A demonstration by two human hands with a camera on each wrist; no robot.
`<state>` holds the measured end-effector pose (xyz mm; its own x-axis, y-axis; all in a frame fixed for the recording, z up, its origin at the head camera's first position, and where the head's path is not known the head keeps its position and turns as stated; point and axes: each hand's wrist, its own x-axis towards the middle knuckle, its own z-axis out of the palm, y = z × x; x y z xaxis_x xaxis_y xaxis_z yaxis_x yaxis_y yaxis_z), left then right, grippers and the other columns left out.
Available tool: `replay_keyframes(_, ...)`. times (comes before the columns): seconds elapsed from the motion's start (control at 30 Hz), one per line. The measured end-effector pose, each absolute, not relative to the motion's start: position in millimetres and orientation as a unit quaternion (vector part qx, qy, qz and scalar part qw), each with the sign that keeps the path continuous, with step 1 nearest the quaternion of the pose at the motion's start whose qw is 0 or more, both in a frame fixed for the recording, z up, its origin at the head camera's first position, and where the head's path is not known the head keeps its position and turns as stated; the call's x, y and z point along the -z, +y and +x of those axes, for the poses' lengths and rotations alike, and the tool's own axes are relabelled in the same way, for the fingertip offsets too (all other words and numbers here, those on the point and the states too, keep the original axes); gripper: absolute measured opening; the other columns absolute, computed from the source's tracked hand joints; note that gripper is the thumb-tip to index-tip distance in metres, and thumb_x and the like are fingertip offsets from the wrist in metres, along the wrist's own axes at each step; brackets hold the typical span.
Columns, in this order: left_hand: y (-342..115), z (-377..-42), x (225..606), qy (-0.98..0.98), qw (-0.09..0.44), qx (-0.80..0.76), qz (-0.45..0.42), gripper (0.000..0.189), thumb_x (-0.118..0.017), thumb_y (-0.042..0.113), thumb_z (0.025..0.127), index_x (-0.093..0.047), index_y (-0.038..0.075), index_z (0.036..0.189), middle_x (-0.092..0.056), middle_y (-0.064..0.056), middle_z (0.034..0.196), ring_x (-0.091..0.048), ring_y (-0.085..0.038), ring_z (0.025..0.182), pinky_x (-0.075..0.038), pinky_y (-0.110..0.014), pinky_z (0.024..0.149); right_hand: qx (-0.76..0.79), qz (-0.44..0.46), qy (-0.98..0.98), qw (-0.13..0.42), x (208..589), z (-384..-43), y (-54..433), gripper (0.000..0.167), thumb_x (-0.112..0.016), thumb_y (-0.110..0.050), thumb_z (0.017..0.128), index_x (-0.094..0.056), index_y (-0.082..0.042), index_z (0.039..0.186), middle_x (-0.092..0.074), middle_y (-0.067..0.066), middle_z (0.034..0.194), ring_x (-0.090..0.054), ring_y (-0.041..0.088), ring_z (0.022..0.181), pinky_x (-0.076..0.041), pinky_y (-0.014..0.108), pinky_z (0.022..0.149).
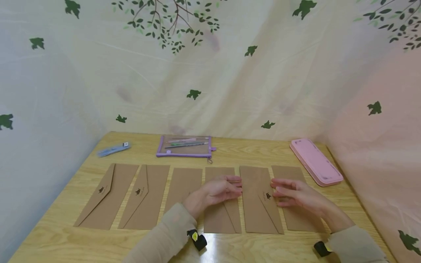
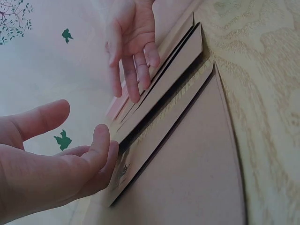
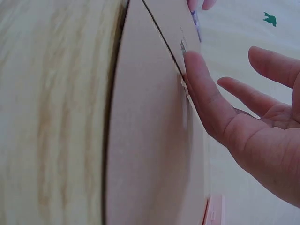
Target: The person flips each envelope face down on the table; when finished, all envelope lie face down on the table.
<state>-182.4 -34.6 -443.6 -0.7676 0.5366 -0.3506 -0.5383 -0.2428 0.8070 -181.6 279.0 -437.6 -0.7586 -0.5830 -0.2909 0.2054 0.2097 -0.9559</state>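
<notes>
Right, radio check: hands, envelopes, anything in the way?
Left hand and right hand flank fifth envelope from left, gripping nothing. Six brown envelopes in a row. Nothing seen blocking either hand; pink case sits apart, far right.

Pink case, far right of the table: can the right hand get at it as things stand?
Likely yes. The right hand looks empty, and the pink case lies nearby with nothing visible on top. Only the flat rightmost envelope seems to lie between them, blocking nothing.
</notes>
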Motion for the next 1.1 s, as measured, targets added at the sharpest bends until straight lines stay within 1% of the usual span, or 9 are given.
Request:
replay_keyframes(0.2,-38.6,-182.3,442.7,0.52,0.347,-0.78,0.011,0.06,-0.049,-0.017,0.094,-0.029,-0.016,0.15,-0.031,-0.035,0.154,-0.037,-0.044,0.14,-0.037,-0.047,0.116,0.617,-0.141,0.708,0.314,438.2,-182.6,277.7,0.067,-0.052,-0.016,0.108,-0.015,0.018,0.152,-0.019,0.04,0.156,-0.052,0.026,0.132,-0.05,0.04,0.104)
replay_keyframes(0.27,-41.0,-182.2,443.1,0.524,0.346,-0.778,0.012,0.06,-0.05,-0.016,0.094,-0.029,-0.016,0.15,-0.031,-0.035,0.154,-0.038,-0.044,0.14,-0.037,-0.048,0.116,0.617,-0.142,0.709,0.311,439.7,-183.3,275.4,0.067,-0.052,-0.016,0.108,-0.015,0.018,0.153,-0.02,0.04,0.156,-0.05,0.029,0.134,-0.049,0.039,0.105)
replay_keyframes(0.4,-46.3,-182.4,442.6,0.534,0.339,-0.775,0.007,0.059,-0.05,-0.017,0.094,-0.03,-0.016,0.15,-0.033,-0.034,0.154,-0.04,-0.043,0.139,-0.037,-0.049,0.115,0.626,-0.138,0.704,0.306,442.8,-184.8,269.9,0.068,-0.05,-0.019,0.109,-0.013,0.016,0.154,-0.022,0.04,0.155,-0.043,0.039,0.138,-0.046,0.038,0.107)
replay_keyframes(0.5,-48.0,-183.9,441.1,0.535,0.339,-0.774,0.012,0.06,-0.05,-0.016,0.094,-0.029,-0.015,0.15,-0.032,-0.033,0.155,-0.041,-0.042,0.139,-0.037,-0.049,0.115,0.637,-0.131,0.697,0.302,443.4,-185.5,269.0,0.068,-0.047,-0.02,0.11,-0.01,0.015,0.155,-0.023,0.04,0.155,-0.041,0.041,0.138,-0.045,0.038,0.108)
replay_keyframes(0.57,-48.3,-184.9,439.4,0.536,0.34,-0.772,0.016,0.06,-0.05,-0.014,0.095,-0.028,-0.015,0.151,-0.032,-0.033,0.155,-0.042,-0.042,0.138,-0.038,-0.049,0.115,0.649,-0.123,0.688,0.302,442.7,-185.5,270.0,0.068,-0.046,-0.019,0.11,-0.007,0.015,0.155,-0.024,0.041,0.154,-0.045,0.039,0.136,-0.046,0.039,0.108)
replay_keyframes(0.73,-47.9,-186.9,435.9,0.546,0.345,-0.763,0.024,0.058,-0.051,-0.009,0.097,-0.028,-0.014,0.151,-0.033,-0.032,0.153,-0.043,-0.043,0.136,-0.038,-0.051,0.114,0.679,-0.106,0.654,0.317,442.1,-187.2,273.6,0.068,-0.043,-0.017,0.111,-0.002,0.015,0.155,-0.028,0.04,0.153,-0.054,0.028,0.13,-0.046,0.043,0.108)
replay_keyframes(0.9,-46.3,-187.1,434.3,0.55,0.344,-0.761,0.026,0.057,-0.051,-0.008,0.098,-0.029,-0.014,0.15,-0.034,-0.032,0.152,-0.043,-0.044,0.136,-0.037,-0.052,0.115,0.691,-0.098,0.637,0.328,444.0,-187.6,275.3,0.067,-0.044,-0.014,0.11,-0.002,0.017,0.153,-0.032,0.034,0.154,-0.054,0.02,0.13,-0.045,0.042,0.109)
replay_keyframes(1.1,-45.5,-186.0,434.0,0.536,0.333,-0.775,0.012,0.058,-0.05,-0.009,0.098,-0.027,-0.013,0.151,-0.033,-0.032,0.153,-0.041,-0.045,0.137,-0.038,-0.051,0.114,0.706,-0.095,0.617,0.333,445.0,-185.7,275.0,0.065,-0.044,-0.011,0.11,-0.005,0.019,0.153,-0.038,0.028,0.154,-0.054,0.018,0.13,-0.044,0.042,0.11)
